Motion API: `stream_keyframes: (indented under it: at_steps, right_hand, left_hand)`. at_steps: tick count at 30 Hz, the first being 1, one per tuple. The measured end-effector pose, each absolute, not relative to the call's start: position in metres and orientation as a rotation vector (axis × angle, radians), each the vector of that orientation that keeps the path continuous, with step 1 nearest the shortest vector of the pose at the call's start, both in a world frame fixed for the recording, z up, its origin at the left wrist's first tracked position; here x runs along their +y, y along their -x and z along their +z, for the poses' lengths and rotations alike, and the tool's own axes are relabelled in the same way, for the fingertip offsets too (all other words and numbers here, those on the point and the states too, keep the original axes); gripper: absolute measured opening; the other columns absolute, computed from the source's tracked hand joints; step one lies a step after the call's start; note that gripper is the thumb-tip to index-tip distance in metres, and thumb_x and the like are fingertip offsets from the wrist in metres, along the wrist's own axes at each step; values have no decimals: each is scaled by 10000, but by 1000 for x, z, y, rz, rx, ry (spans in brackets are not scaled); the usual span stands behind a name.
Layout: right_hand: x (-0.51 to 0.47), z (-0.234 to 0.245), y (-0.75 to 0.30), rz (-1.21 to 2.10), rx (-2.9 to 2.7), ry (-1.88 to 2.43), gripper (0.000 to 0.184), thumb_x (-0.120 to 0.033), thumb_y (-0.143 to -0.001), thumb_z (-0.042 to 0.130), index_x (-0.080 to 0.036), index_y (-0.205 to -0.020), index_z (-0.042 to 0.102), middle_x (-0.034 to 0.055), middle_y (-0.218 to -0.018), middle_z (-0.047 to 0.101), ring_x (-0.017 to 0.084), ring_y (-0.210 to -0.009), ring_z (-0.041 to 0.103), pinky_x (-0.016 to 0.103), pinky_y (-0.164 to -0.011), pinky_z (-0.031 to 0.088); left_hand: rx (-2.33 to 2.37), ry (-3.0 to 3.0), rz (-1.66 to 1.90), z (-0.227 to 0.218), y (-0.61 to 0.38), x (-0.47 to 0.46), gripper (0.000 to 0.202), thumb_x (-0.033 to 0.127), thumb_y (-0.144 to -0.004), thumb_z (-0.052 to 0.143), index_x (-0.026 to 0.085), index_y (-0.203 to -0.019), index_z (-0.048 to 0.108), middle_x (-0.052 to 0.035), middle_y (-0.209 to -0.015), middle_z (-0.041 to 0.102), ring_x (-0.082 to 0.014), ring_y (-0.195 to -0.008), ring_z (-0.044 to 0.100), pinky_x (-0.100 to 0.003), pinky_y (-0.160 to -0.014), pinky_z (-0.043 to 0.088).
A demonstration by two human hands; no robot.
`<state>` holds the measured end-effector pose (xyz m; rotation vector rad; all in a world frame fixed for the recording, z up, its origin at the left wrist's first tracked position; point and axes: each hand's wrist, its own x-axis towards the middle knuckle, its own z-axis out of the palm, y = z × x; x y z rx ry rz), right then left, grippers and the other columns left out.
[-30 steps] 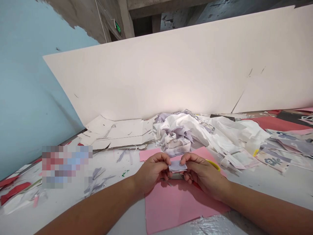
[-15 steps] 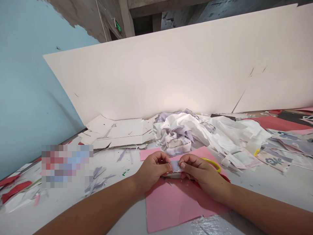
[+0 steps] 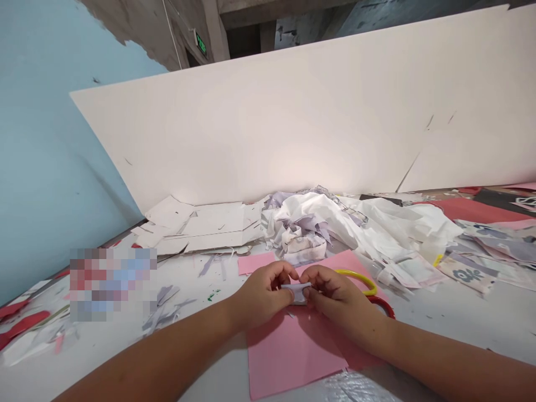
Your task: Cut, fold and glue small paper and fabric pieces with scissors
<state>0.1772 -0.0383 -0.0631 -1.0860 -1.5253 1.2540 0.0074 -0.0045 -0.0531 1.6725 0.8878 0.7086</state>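
Note:
My left hand (image 3: 263, 295) and my right hand (image 3: 340, 298) meet over a pink paper sheet (image 3: 293, 352) on the table. Both pinch a small pale lilac piece of paper (image 3: 296, 290), which is bent or folded between the fingertips. Just behind my right hand lie scissors with a yellow handle loop (image 3: 360, 279) and a red handle loop (image 3: 383, 306).
A heap of crumpled white and lilac paper scraps (image 3: 318, 223) lies behind the pink sheet. Flat white card pieces (image 3: 196, 226) lie at the back left. A big white board (image 3: 293, 123) leans against the blue wall (image 3: 37, 167). Printed flower sheets (image 3: 473, 273) lie at the right.
The hands have come closer together and the small lilac piece, held flat before, is now folded narrow between the fingertips. More of the scissors' handles shows behind the right hand.

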Motion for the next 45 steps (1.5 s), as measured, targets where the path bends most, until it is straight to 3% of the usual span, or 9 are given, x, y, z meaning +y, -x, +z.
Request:
stream_keyframes:
  at_steps: [7,10,15,20,24,29,38,41,45]
  right_hand:
    - [-39,-56,-179,1168,-1647,1086,46,-235,-800,454,-213,-825,486,-37,-687,479,105,-632,453,228,-570,362]
    - [-39,-52,-181,1148,-1663,1133,116,-310,-811,454,-207,-834,502,-21,-693,490,116,-638,466,234,-565,367]
    - [-37,-47,-184,1038,-1655,1241,226,-350,-808,459,-197,-646,496,-33,-563,470,104,-542,428,224,-518,342]
    - [-34,-50,-188,1082,-1524,1255,251,-397,-827,411,-202,-683,479,-21,-615,501,104,-536,433,221,-500,360]
    - [-35,-49,-186,1023,-1652,1217,206,-406,-779,498,-218,-857,528,-9,-699,527,124,-621,481,236,-558,386]
    - [-36,-48,-183,1038,-1724,1249,261,-383,-787,476,-191,-615,516,-19,-595,505,121,-584,458,235,-537,351]
    - [-33,-42,-185,1236,-1545,1180,236,-406,-793,455,-199,-707,527,-28,-591,499,104,-545,452,234,-537,370]
    - [-25,-32,-200,1002,-1768,1318,127,-319,-751,488,-228,-799,561,-9,-680,548,113,-550,460,235,-501,341]
    - [-20,-24,-225,833,-2105,1750,140,-130,-529,587,-228,-624,563,5,-612,550,105,-430,412,233,-400,230]
  left_hand:
    - [942,-1851,684,-46,-11,-11,177,301,-770,482,158,-680,535,17,-625,485,-103,-600,455,-234,-577,380]
    - [932,-1670,712,-49,-13,-13,195,340,-757,508,162,-677,517,24,-587,480,-96,-540,469,-231,-536,398]
    - [921,-1530,680,-49,-14,-14,220,372,-732,540,162,-670,517,26,-508,493,-96,-445,481,-236,-456,430]
    - [935,-1476,692,-48,-13,-10,218,364,-720,547,154,-678,507,-7,-550,553,-114,-460,529,-232,-413,452]
    - [950,-1466,707,-49,-13,-10,220,364,-707,561,157,-661,501,9,-511,529,-111,-426,517,-220,-376,434]
    - [919,-1477,700,-50,-14,-13,243,392,-704,572,159,-675,510,18,-496,517,-99,-420,496,-235,-417,448]
    - [905,-1483,695,-48,-15,-14,282,426,-719,549,154,-662,502,-5,-563,543,-107,-440,518,-227,-381,435]
    - [989,-1426,769,-45,-12,-9,280,434,-705,557,160,-686,506,1,-579,542,-100,-423,498,-217,-351,408]
    - [1064,-1436,907,-42,-3,6,259,407,-702,569,153,-675,526,13,-561,536,-77,-441,489,-197,-415,383]
